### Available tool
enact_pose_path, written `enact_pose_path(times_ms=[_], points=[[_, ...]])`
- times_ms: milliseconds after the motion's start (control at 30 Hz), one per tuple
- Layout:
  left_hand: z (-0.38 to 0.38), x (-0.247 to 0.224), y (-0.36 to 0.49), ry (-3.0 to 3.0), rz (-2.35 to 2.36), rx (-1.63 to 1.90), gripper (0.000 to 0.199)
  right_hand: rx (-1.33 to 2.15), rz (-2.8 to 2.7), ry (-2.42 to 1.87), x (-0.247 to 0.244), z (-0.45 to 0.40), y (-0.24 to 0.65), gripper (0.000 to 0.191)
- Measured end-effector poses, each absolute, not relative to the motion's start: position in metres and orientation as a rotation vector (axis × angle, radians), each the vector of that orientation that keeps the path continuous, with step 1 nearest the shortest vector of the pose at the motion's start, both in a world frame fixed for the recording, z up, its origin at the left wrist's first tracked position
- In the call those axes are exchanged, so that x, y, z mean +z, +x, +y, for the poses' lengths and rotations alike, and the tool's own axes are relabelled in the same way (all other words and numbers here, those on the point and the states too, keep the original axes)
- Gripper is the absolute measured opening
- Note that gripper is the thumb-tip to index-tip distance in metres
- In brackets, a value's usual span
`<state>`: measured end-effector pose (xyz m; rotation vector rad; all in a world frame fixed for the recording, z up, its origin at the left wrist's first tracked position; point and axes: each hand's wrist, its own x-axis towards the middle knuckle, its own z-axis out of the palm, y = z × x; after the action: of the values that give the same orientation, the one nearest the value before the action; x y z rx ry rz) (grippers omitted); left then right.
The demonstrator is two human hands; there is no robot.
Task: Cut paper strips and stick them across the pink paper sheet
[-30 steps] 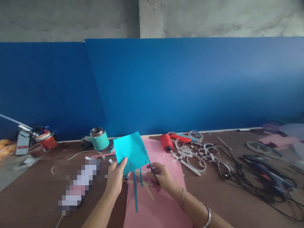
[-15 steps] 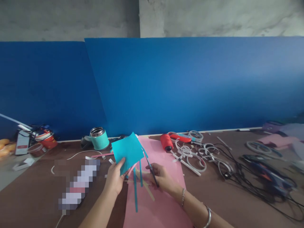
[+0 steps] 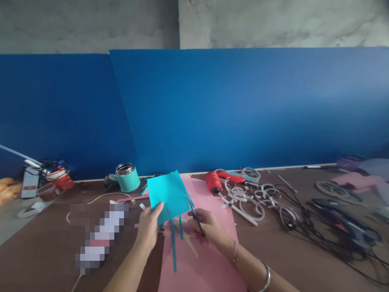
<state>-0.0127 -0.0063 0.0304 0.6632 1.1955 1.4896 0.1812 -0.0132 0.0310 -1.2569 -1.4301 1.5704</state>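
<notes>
Head view: above the pink sheet point(image 3: 209, 263), the blue paper point(image 3: 167, 194) is pinched at its near left by the left hand point(image 3: 148, 229); along its right edge, nearer the right hand point(image 3: 210, 229), gripped scissors point(image 3: 198, 222) are pointed far-left.

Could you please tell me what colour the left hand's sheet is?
The sheet is bright turquoise, clearest in the head view.

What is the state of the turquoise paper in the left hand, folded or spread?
Spread: the turquoise paper shows one broad, flat face, without visible crease, in the left hand. Its underside is hidden.
</notes>
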Motion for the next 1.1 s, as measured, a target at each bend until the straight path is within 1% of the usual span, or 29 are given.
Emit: enact_pose_path(times_ms=[233,300,467,633,1100], points=[[-0.006,0.026,-0.013,0.709,1.21,1.481,0.041,1.487,-1.447,-1.274,0.033,-0.013,0.181,0.027],[-0.007,0.028,-0.012,0.701,1.222,1.481,0.04,1.49,-1.444,-1.277,0.032,-0.012,0.181,0.027],[-0.008,0.03,-0.011,0.707,1.233,1.477,0.04,1.522,-1.408,-1.307,0.027,-0.011,0.181,0.035],[-0.008,0.029,-0.01,0.72,1.226,1.466,0.042,1.499,-1.418,-1.3,0.027,-0.011,0.18,0.028],[-0.009,0.032,-0.007,0.721,1.216,1.468,0.04,1.454,-1.438,-1.302,0.023,-0.009,0.179,0.027]])
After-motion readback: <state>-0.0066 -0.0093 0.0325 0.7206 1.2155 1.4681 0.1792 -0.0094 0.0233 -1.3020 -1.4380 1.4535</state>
